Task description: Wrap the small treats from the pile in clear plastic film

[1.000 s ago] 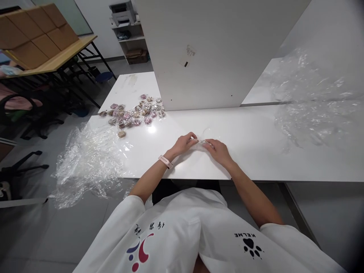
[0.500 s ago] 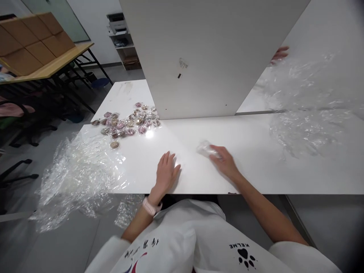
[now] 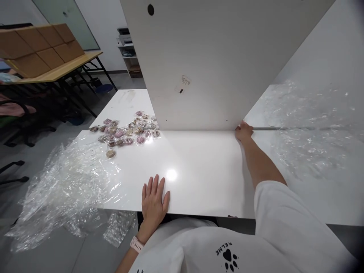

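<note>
My left hand (image 3: 153,203) rests flat near the front edge of the white table (image 3: 196,170), fingers stretched out, holding nothing. My right hand (image 3: 244,131) reaches to the lower right corner of the upright white panel (image 3: 199,64). Its fingers are mostly hidden around the panel's edge, so whether they hold anything does not show. To the left lie several small wrapped pieces (image 3: 119,132), pink and brown, in clear film, with one brown wrapped piece (image 3: 110,153) a little apart. A heap of clear plastic wrappers (image 3: 71,182) hangs over the table's left front edge.
More clear plastic film (image 3: 313,151) spreads on the right, mirrored in the glossy surface (image 3: 321,57) behind it. Brown cardboard boxes (image 3: 42,49) stand on a wooden table (image 3: 76,64) at the far left, near a blue stool (image 3: 104,88) and a shelf (image 3: 129,53).
My right hand has moved away and right to the panel's corner; the crumpled clear plastic it held is out of sight. My left hand has shifted left and nearer me. The view has tilted slightly.
</note>
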A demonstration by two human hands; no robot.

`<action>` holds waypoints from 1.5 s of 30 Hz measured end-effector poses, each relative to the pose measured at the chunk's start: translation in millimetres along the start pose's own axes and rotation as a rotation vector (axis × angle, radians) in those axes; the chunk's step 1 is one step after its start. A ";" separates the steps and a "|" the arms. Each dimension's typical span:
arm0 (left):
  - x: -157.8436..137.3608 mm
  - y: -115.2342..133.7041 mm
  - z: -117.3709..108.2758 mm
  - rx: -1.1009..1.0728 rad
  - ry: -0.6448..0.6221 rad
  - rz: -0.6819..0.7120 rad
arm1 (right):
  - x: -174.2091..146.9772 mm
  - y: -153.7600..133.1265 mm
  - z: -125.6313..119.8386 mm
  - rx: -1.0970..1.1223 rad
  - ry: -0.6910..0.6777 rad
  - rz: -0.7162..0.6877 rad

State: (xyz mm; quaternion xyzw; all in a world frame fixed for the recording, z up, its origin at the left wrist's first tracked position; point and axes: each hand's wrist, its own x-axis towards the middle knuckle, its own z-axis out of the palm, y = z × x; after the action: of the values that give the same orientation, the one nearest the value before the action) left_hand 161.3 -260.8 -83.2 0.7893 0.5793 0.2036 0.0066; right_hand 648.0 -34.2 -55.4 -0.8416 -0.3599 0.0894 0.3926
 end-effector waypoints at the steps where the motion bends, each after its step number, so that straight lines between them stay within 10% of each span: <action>1: -0.4 -0.3 0.1 0.001 0.001 0.001 | -6.6 2.9 1.8 -0.020 -0.011 -0.021; 8: -1.7 -1.1 3.6 -0.009 0.015 0.005 | -91.8 43.3 -38.2 -0.273 0.439 -0.232; 12: -0.9 -1.2 3.2 -0.032 0.027 0.008 | -125.8 77.3 -77.9 -0.205 0.630 -0.011; 16: -1.1 -0.6 2.2 -0.069 0.017 0.000 | -134.0 94.6 -104.3 -0.083 0.558 0.215; 21: -1.9 -4.5 -3.8 -0.183 -0.006 -0.043 | -179.0 59.7 -97.5 -0.040 0.465 0.043; 25: 11.1 0.7 -19.9 -0.663 -0.173 -0.173 | -277.8 -6.1 -67.2 0.110 0.183 -0.293; 30: 45.1 17.4 -27.9 -1.377 -0.425 -0.319 | -384.8 -73.9 -77.4 0.418 -0.856 -0.649; 33: 57.0 14.9 -25.1 -1.561 -0.478 -0.408 | -380.3 -73.2 -98.8 0.455 -1.190 -0.595; 39: 57.0 7.0 -25.3 -1.794 -0.509 -0.636 | -289.7 -26.5 -71.4 0.182 -0.261 -0.153; 45: 63.8 6.5 -31.4 -1.893 -0.447 -0.632 | -280.9 -32.6 -22.0 0.166 -0.702 -0.141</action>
State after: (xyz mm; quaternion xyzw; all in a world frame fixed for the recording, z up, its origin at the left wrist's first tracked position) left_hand 172.6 -211.5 -32.8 0.2910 0.3480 0.4147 0.7888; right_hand 436.4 -223.2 -54.0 -0.6981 -0.5213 0.3746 0.3173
